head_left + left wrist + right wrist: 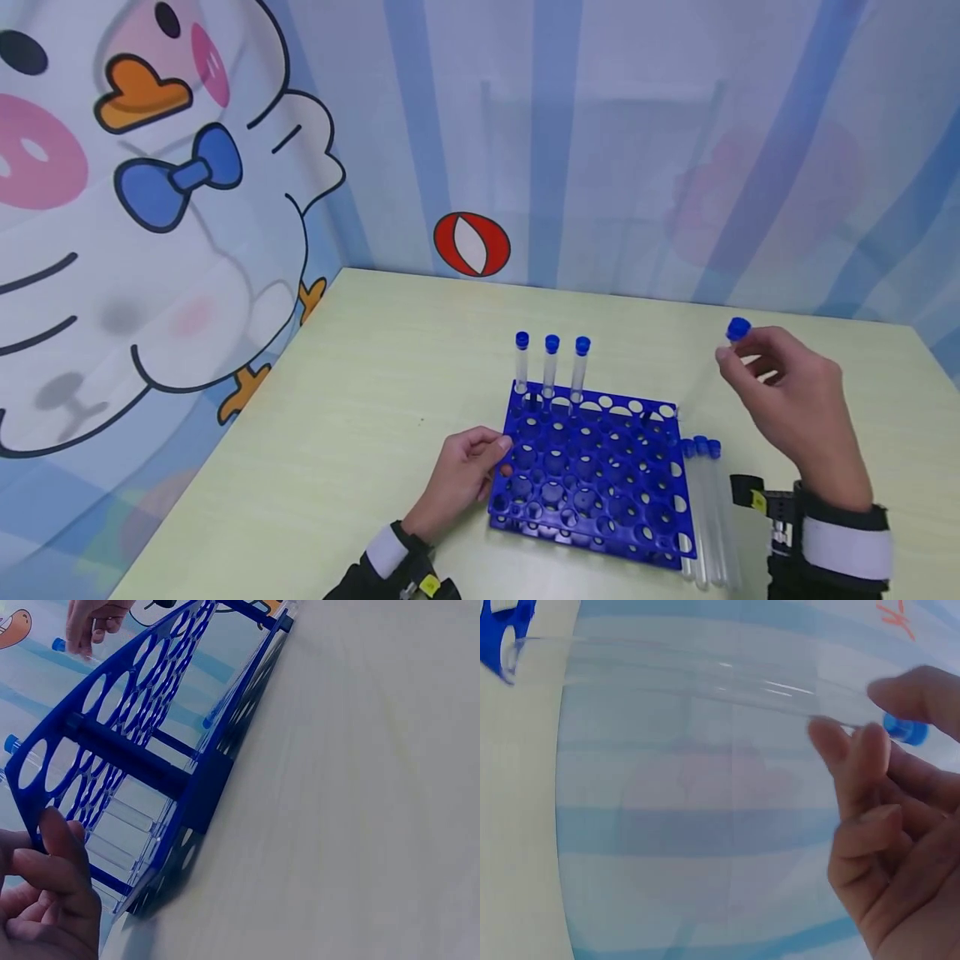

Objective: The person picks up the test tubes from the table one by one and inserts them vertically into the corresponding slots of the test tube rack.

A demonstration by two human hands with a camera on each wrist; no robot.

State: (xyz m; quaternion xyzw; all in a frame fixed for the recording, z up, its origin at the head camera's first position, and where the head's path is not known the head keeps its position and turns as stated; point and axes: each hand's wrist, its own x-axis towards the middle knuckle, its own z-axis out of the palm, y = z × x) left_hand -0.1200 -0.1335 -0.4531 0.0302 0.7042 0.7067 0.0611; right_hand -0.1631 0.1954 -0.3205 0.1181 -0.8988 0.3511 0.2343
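In the head view a blue test tube rack (592, 475) stands on the table, with three capped test tubes (551, 367) upright in its back row, toward the left. My left hand (468, 467) pinches the rack's left edge between thumb and fingers; the left wrist view shows that grip (56, 877) close up. Above and right of the rack, my right hand (795, 392) pinches a clear test tube (705, 679) just below its blue cap (905, 729). The right wrist view shows the tube's far end near a corner of the rack (495, 634).
Several capped test tubes (712, 517) lie side by side along the rack's right side. The pale table (322, 467) meets a printed wall (630, 167) at the back. A large cartoon figure (150, 292) covers the left panel.
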